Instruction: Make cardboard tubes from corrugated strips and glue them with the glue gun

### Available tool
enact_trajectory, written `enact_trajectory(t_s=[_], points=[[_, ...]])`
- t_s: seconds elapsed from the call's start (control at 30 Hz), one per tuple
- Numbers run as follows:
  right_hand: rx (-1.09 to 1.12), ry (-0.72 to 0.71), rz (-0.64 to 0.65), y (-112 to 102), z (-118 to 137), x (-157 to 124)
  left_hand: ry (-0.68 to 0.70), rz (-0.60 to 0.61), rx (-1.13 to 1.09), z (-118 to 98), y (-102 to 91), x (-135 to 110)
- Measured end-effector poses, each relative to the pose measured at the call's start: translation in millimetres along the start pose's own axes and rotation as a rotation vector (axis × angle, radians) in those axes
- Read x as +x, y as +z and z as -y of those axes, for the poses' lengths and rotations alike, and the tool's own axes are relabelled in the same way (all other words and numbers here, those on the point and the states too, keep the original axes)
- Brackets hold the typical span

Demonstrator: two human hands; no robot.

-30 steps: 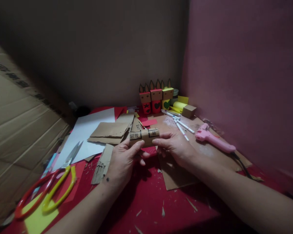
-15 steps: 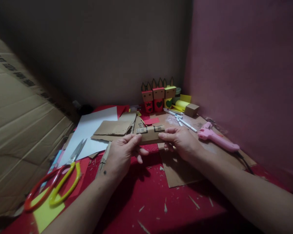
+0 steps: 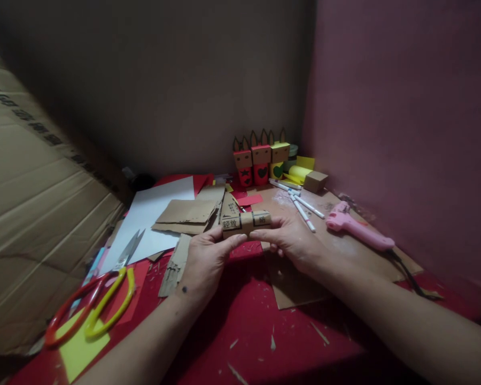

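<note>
A small strip of brown cardboard [image 3: 246,221], bent over lengthwise and printed with black characters, is held up above the red tabletop. My left hand [image 3: 208,254] grips its left end, thumb along the lower front. At the right end my right hand [image 3: 291,238] pinches it, thumb in front and other fingers behind or below. Both thumbs point toward each other near the strip's lower edge. Beneath my right hand lies a flat cardboard sheet [image 3: 294,291]. Torn cardboard pieces [image 3: 186,213] lie just behind my left hand.
Scissors [image 3: 110,305] with red and yellow handles lie at left, near white paper [image 3: 144,208]. Several white pens [image 3: 304,206] and a pink glue gun [image 3: 358,227] with a cord rest at right. Three eared cardboard figures [image 3: 260,166] stand behind. A large cardboard sheet [image 3: 32,214] leans at left.
My thumbs have moved inward along the strip toward each other, and the strip looks more curved. My left fingers, spread below it before, are now tucked behind it.
</note>
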State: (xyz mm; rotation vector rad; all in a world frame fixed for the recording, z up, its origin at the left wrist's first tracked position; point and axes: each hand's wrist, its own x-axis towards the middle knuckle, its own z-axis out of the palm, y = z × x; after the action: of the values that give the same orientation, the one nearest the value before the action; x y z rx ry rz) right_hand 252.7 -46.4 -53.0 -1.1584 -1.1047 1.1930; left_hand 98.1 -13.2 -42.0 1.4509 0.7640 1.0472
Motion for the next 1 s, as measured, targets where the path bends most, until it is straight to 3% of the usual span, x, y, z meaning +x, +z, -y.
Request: enact_trajectory(t_s=[0.2, 0.27, 0.57, 0.73, 0.87, 1.0], points=[[0.05, -0.304, 0.093, 2, 4, -1, 0.053, -0.019, 0.121, 1, 0.6, 0], [0.042, -0.337, 0.104, 3, 5, -2, 0.068, -0.002, 0.117, 2, -0.4, 0], [0.105, -0.279, 0.197, 5, 2, -3, 0.112, -0.016, 0.258, 4, -5.8, -3], [0.143, -0.291, 0.126, 7, 0, -1, 0.123, -0.048, 0.348, 3, -2.8, -2], [0.121, -0.236, 0.11, 7, 2, -2, 0.123, -0.043, 0.283, 4, -6.2, -1], [0.04, -0.18, -0.024, 2, 3, -2, 0.124, -0.039, 0.166, 6, -13.5, 3]])
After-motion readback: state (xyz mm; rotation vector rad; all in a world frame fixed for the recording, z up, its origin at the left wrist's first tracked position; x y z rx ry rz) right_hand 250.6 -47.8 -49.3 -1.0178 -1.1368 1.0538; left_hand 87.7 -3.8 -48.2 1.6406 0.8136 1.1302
